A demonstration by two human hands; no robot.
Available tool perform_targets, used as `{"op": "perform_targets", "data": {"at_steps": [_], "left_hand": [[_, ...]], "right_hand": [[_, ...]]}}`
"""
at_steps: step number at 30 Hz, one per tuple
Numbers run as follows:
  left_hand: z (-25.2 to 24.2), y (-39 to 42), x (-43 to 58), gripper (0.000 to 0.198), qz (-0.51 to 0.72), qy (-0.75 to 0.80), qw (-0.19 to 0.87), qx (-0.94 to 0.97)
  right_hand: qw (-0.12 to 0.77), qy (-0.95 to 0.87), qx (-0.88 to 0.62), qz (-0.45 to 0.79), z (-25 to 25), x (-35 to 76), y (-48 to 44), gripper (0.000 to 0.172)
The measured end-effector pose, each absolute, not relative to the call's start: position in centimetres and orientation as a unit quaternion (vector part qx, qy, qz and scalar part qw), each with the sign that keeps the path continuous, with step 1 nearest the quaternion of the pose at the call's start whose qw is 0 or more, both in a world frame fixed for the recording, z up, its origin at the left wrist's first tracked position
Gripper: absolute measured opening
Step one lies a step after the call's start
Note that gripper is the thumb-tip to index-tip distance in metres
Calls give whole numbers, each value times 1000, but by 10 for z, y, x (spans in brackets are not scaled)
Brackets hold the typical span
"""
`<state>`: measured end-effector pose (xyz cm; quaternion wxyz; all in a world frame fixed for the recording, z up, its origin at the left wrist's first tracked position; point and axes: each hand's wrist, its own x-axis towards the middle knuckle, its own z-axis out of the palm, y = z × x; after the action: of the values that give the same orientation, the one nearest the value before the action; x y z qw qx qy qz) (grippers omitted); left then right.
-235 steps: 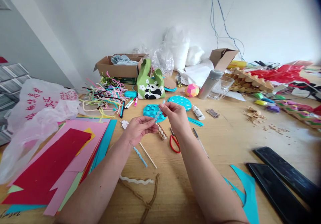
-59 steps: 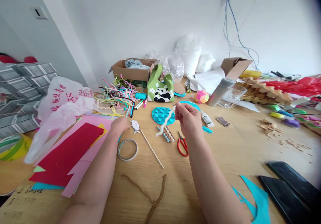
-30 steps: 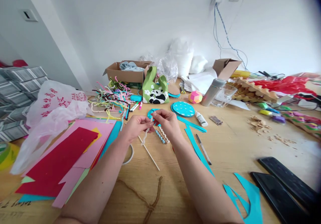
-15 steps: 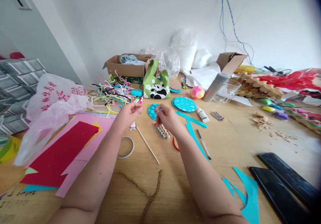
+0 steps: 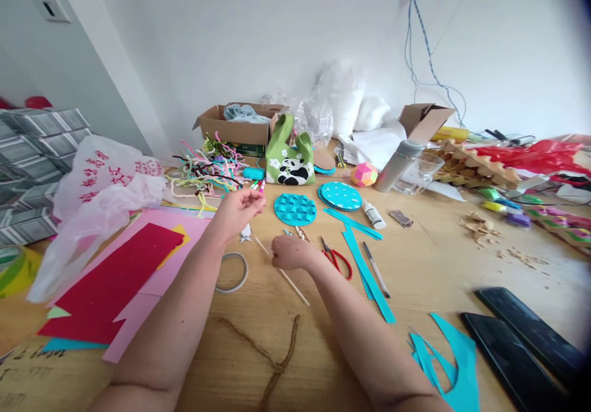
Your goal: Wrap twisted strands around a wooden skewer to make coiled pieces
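My right hand (image 5: 289,253) rests on the wooden table (image 5: 438,264) as a closed fist, its fingers curled down over a thin wooden stick (image 5: 295,289) that runs out on both sides of it. Just beyond its knuckles lies a small bundle of wavy strips (image 5: 302,233). My left hand (image 5: 237,210) hovers higher to the left, with fingertips pinched together; what they hold is too small to name. It is close to the marker pens (image 5: 257,185) and a small white cut-out (image 5: 245,234). A ring of tape (image 5: 231,271) lies below my left wrist.
Two teal discs (image 5: 294,209) (image 5: 340,195), red scissors (image 5: 337,257), teal strips (image 5: 364,267), a pen (image 5: 376,269) and a glue bottle (image 5: 373,214) lie right of my hands. Coloured paper sheets (image 5: 124,270) and a plastic bag (image 5: 96,184) fill the left. Brown twine (image 5: 277,363) lies near me, black slabs (image 5: 521,338) at right.
My right hand dropped from in front of the teal disc down onto the stick near the table. The white wavy strip it held a second ago is no longer seen. My left hand stayed raised.
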<state>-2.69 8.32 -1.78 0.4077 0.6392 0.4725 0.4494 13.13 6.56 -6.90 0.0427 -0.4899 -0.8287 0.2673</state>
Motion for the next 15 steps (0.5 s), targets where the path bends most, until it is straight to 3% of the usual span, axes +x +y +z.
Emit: {"op": "perform_targets", "data": {"at_steps": [5, 7, 11, 13, 15], "left_hand": [[-9, 70, -23, 23, 355, 422, 262, 792], [-7, 65, -20, 24, 305, 366, 225, 850], [-6, 60, -17, 19, 237, 310, 199, 899], [-6, 61, -20, 22, 225, 318, 217, 895], [-6, 64, -26, 27, 241, 351, 233, 874]], "right_hand": [[18, -834, -460, 305, -26, 165, 65, 15], [65, -811, -432, 390, -13, 176, 61, 12], [143, -796, -386, 445, 1, 192, 55, 10], [196, -769, -390, 467, 2, 198, 56, 16], [306, -692, -423, 498, 2, 204, 60, 31]]}}
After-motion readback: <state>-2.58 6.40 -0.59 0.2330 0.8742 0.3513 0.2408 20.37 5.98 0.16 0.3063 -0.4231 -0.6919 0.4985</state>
